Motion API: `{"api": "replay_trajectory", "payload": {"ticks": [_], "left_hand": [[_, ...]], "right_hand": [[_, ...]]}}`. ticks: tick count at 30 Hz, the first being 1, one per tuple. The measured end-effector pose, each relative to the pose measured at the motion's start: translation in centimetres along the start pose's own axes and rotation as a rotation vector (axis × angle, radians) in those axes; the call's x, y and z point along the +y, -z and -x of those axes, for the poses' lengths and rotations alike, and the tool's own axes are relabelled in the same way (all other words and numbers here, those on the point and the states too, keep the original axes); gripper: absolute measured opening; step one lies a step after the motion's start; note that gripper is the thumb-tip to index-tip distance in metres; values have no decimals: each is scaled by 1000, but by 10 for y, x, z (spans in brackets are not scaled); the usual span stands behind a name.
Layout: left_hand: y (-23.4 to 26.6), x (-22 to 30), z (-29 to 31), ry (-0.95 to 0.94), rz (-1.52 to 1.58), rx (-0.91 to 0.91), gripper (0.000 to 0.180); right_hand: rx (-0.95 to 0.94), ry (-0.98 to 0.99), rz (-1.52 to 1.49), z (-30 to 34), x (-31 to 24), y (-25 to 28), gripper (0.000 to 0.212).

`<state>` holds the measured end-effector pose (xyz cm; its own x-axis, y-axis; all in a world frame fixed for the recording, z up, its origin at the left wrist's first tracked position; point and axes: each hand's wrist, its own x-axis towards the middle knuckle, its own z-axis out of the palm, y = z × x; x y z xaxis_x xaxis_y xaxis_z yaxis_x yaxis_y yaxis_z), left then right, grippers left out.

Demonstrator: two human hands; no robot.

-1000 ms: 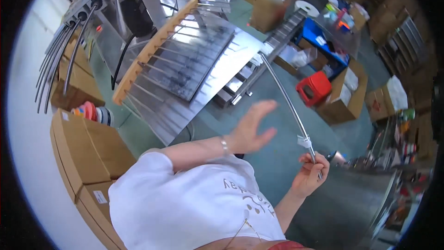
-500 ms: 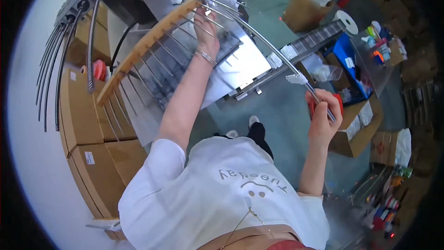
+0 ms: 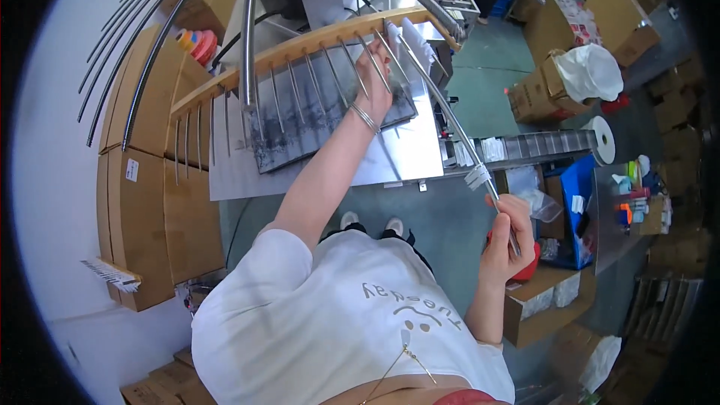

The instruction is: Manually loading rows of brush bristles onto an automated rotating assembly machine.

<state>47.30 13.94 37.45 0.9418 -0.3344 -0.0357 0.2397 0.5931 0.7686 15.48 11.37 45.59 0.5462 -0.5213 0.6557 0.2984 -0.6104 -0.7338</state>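
My right hand (image 3: 508,238) is closed around the near end of a long metal rod (image 3: 450,116). A small white bundle (image 3: 477,177), perhaps tags, hangs on that rod just beyond my fingers. The rod slants up and left to the right part of a wooden rack (image 3: 274,54) with a row of thin metal pegs. Under those pegs my left hand (image 3: 373,71) is raised with curled fingers near the rod's far end. White sheets or tags (image 3: 415,45) hang beside it. Pegs partly cover its fingers, so what they hold cannot be made out.
A dark, stained slab (image 3: 300,120) lies on a metal table (image 3: 360,161) below the rack. Thick metal rods (image 3: 250,37) jut overhead. Cardboard boxes (image 3: 135,217) stand at left. To the right are a conveyor-like strip (image 3: 536,146), a blue bin (image 3: 576,210) and an open carton (image 3: 551,300).
The view has turned, and the rack now lies more level across it. My right hand still grips the rod, and my left hand stays raised by the rack's right part.
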Motion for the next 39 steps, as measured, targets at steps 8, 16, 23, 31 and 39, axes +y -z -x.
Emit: {"api": "replay_trajectory", "payload": {"ticks": [8, 16, 23, 31, 39], "left_hand": [[-20, 22, 36, -17, -103, -3, 22], [-1, 3, 94, -297, -435, -273, 19], [-12, -1, 70, -177, -267, -170, 29], [-22, -25, -13, -35, 161, 2, 23], [-34, -15, 3, -11, 83, 36, 27]], "right_hand": [[-40, 40, 195, -13, -2, -29, 11], [37, -79, 114, -22, 21, -50, 13], [141, 31, -14, 9, 12, -2, 15], [108, 27, 60, 11, -3, 26, 15], [66, 13, 177, -12, 3, -4, 10]]}}
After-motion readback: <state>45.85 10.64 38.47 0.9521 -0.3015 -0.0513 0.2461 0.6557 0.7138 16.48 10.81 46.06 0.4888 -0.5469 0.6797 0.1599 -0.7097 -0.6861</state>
